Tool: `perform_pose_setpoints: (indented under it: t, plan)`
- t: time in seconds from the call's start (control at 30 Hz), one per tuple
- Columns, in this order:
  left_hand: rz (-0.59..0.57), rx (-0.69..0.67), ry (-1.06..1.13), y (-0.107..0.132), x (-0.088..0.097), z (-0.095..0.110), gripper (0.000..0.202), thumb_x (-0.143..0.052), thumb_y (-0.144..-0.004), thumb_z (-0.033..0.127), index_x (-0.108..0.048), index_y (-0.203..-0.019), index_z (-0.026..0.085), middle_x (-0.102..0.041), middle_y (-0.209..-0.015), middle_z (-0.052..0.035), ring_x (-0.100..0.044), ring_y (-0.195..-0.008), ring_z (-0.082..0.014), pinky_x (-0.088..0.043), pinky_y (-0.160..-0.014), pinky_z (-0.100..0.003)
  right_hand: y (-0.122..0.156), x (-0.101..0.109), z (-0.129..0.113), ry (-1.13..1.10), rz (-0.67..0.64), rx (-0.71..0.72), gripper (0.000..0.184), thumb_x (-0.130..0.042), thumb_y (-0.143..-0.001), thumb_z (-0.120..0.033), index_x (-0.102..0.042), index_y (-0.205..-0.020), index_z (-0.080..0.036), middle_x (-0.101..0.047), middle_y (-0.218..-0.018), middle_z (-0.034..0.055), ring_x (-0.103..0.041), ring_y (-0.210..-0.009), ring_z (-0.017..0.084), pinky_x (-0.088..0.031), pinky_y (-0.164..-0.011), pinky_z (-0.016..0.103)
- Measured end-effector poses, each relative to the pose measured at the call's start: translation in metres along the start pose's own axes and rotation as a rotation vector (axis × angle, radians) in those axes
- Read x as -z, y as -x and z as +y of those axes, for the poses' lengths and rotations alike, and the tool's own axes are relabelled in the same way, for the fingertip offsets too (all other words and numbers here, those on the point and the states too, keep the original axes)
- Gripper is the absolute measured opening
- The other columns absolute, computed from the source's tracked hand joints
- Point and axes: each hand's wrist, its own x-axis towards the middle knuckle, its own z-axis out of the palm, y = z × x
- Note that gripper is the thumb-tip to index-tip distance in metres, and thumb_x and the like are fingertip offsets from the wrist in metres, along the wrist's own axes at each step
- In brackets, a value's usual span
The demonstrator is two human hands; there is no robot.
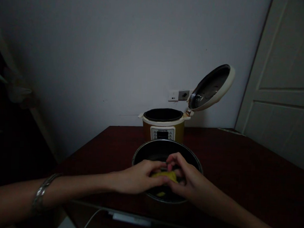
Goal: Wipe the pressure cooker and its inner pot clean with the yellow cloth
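Over a dark round pot with a pale metal rim, my left hand and my right hand meet. Between them is a soft-looking yellow piece, its kind too dim to tell. The left thumb and fingers close around its left side, and the right fingers pinch its right end. A smaller yellow bit lies in the pot below the hands. Right behind the pot stands an electric pressure cooker with a control panel on its front and its lid raised to the right.
The pot and cooker stand on a dark reddish table against a pale wall. A wall socket is behind the cooker. A white door stands at the right. Below the table's front edge are a white cable and a pale flat object.
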Motion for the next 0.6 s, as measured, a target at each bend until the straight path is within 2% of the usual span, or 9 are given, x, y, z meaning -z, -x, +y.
perform_pose_setpoints:
  t: [0.07,0.17,0.23,0.3,0.37,0.43,0.6]
  plan:
    - [-0.035,0.003,-0.011,0.002,-0.003,-0.003,0.031,-0.049,-0.084,0.034,-0.062,-0.108,0.018,-0.066,-0.091,-0.0039,-0.057,-0.076,-0.015,-0.043,-0.065,-0.024,0.011,0.004,0.005,0.061,0.016,-0.015,0.035,-0.057,-0.078,-0.027,-0.041,-0.108,-0.019,-0.055,-0.098,0.0054,-0.059,-0.079,0.014,-0.049,-0.065,0.024]
    - [-0.031,-0.019,-0.053,0.007,0.001,-0.008,0.028,-0.054,-0.079,0.026,-0.064,-0.105,0.018,-0.065,-0.085,-0.0012,-0.055,-0.071,-0.0128,-0.042,-0.062,-0.021,0.028,0.01,0.017,0.266,0.073,0.058,0.039,-0.064,-0.075,-0.028,-0.046,-0.109,-0.021,-0.058,-0.101,0.0058,-0.06,-0.088,0.017,-0.049,-0.074,0.028]
    - [-0.047,-0.059,-0.079,0.011,0.007,-0.011,0.032,-0.056,-0.075,0.02,-0.063,-0.106,0.02,-0.065,-0.086,-0.0008,-0.056,-0.072,-0.0128,-0.043,-0.063,-0.021,0.038,0.012,0.029,0.399,0.077,0.138,0.034,-0.068,-0.072,-0.026,-0.051,-0.101,-0.023,-0.06,-0.095,0.0034,-0.06,-0.082,0.017,-0.049,-0.07,0.027]
    - [-0.092,-0.11,-0.105,0.017,0.014,-0.015,0.034,-0.057,-0.072,0.015,-0.063,-0.105,0.021,-0.067,-0.089,-0.0014,-0.058,-0.075,-0.0137,-0.044,-0.067,-0.022,0.043,0.012,0.042,0.51,0.094,0.234,0.02,-0.067,-0.073,-0.023,-0.055,-0.089,-0.023,-0.06,-0.084,0.0015,-0.059,-0.073,0.015,-0.047,-0.062,0.025]
    - [-0.148,-0.143,-0.127,0.023,0.023,-0.02,0.033,-0.056,-0.074,0.014,-0.064,-0.105,0.021,-0.068,-0.092,-0.0031,-0.06,-0.079,-0.015,-0.045,-0.071,-0.024,0.045,0.01,0.055,0.577,0.148,0.33,0.008,-0.062,-0.077,-0.021,-0.054,-0.078,-0.022,-0.057,-0.075,0.0014,-0.056,-0.068,0.014,-0.045,-0.059,0.024]
    - [-0.201,-0.14,-0.153,0.027,0.036,-0.027,0.028,-0.053,-0.079,0.017,-0.065,-0.104,0.021,-0.068,-0.095,-0.0052,-0.062,-0.082,-0.016,-0.046,-0.073,-0.025,0.045,0.007,0.064,0.588,0.187,0.389,0.008,-0.059,-0.079,-0.02,-0.053,-0.074,-0.022,-0.055,-0.074,0.0021,-0.055,-0.067,0.014,-0.044,-0.058,0.023]
    - [-0.289,-0.079,-0.272,0.017,0.074,-0.044,0.026,-0.046,-0.086,0.02,-0.066,-0.102,0.02,-0.068,-0.101,-0.0093,-0.062,-0.091,-0.0184,-0.046,-0.079,-0.028,0.04,0.005,0.073,0.534,0.199,0.422,0.008,-0.06,-0.079,-0.019,-0.053,-0.08,-0.022,-0.056,-0.077,0.0022,-0.055,-0.069,0.014,-0.046,-0.06,0.022]
